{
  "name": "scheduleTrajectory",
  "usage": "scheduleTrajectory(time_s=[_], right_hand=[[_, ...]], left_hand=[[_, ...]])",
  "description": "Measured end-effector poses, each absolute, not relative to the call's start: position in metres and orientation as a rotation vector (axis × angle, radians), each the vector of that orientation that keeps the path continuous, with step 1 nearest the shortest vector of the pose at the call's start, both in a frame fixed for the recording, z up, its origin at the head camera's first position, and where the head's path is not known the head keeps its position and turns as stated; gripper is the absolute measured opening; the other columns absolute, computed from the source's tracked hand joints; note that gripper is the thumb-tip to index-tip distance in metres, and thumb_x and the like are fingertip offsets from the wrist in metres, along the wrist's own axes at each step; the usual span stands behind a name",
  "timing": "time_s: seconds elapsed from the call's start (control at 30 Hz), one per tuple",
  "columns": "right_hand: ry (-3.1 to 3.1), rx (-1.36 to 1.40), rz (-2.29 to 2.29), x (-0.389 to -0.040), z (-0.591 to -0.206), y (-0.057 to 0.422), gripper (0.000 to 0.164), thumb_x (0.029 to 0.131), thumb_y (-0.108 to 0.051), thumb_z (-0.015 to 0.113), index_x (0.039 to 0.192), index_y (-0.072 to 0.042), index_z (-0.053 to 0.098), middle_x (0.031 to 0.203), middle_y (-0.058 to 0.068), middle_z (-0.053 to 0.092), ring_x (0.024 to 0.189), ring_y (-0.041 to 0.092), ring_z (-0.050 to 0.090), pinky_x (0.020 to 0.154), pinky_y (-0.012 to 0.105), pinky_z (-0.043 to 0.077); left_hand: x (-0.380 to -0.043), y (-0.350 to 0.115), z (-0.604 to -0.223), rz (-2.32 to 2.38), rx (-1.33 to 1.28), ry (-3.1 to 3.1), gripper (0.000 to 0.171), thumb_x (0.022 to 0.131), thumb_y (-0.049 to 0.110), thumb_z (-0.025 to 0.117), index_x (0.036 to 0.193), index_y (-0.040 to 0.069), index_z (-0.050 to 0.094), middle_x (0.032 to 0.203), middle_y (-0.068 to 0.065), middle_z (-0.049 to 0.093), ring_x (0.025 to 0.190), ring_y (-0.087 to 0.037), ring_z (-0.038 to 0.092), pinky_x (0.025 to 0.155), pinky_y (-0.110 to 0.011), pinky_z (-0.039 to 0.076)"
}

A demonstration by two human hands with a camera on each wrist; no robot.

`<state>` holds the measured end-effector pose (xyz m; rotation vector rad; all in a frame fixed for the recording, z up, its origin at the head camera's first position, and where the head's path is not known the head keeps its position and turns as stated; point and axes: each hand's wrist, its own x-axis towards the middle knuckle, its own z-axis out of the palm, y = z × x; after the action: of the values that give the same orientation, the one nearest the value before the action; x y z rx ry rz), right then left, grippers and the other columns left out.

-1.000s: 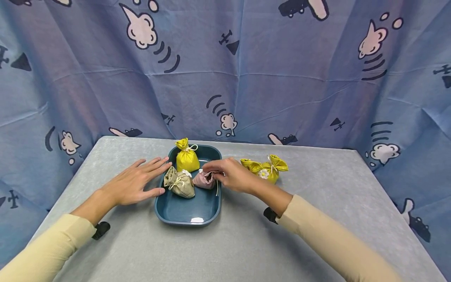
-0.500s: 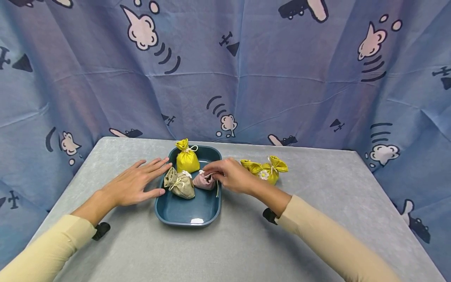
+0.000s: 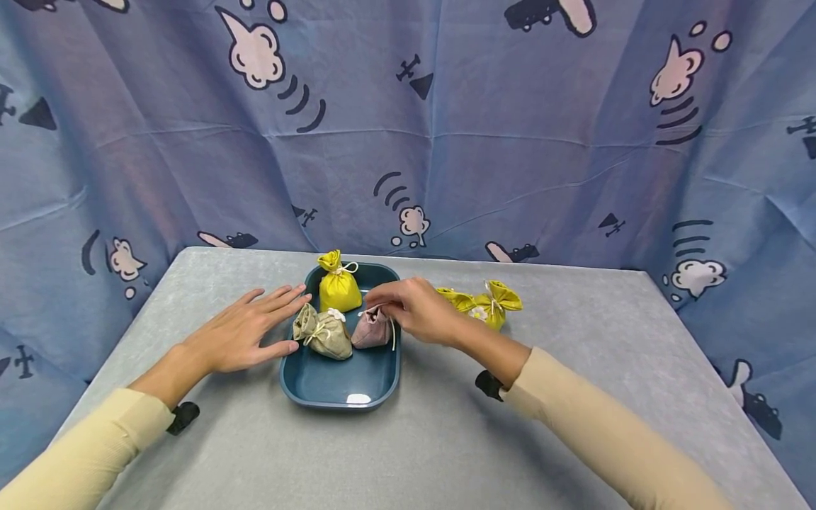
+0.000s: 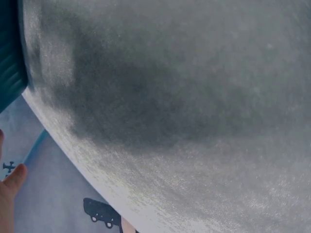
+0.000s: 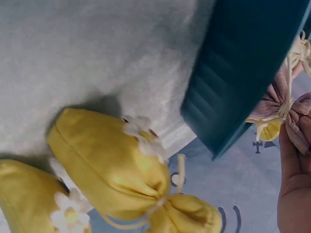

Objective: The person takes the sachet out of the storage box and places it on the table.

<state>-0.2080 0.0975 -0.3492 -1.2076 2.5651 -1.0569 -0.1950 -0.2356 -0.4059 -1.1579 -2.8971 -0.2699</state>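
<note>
My right hand [image 3: 417,308] pinches the gathered neck of a small pink drawstring pouch [image 3: 372,331] at the right side of a blue tray [image 3: 341,407]. The right wrist view shows the fingers on that pouch's tied top [image 5: 284,108]. Fingers spread, my left hand [image 3: 251,329] lies at the tray's left rim, its fingertips close to a beige pouch [image 3: 331,336] that lies on its side inside. A yellow pouch [image 3: 340,290] stands upright at the tray's back end.
Right of the tray, two more yellow pouches with white flowers lie on the grey table [image 3: 574,340]; the nearer pouch [image 5: 112,155] shows large in the right wrist view. A blue patterned curtain [image 3: 510,177] hangs behind the table.
The pink pouch has tipped more upright, its neck raised slightly by my right hand. The beige pouch has shifted a touch left. My left hand has stayed in place.
</note>
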Motion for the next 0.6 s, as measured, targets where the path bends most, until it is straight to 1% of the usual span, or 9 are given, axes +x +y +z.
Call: scheduleTrajectory(time_s=[0.23,0.6], right_hand=[[2.555,-1.281,-1.097,-0.204,-0.328,0.098,0.028,0.093,0.009,0.062,0.119,0.0,0.07,0.108,0.007,0.074,0.1,0.012,0.07,0.086,0.02,0.054],[2.606,-1.374,-1.147,-0.196,-0.294,0.113,0.029,0.092,0.011,0.063,0.119,0.003,0.07,0.108,0.009,0.075,0.098,0.015,0.071,0.08,0.022,0.057]], left_hand=[[-0.195,-0.235,-0.405,-0.27,-1.171,-2.889,0.077,0.098,0.058,0.051,0.157,0.013,0.033,0.163,-0.006,0.026,0.148,-0.031,0.027,0.114,-0.063,0.021],[-0.195,-0.234,-0.405,-0.257,-1.17,-2.879,0.076,0.098,0.057,0.052,0.157,0.014,0.032,0.163,-0.008,0.027,0.148,-0.031,0.027,0.114,-0.064,0.022]])
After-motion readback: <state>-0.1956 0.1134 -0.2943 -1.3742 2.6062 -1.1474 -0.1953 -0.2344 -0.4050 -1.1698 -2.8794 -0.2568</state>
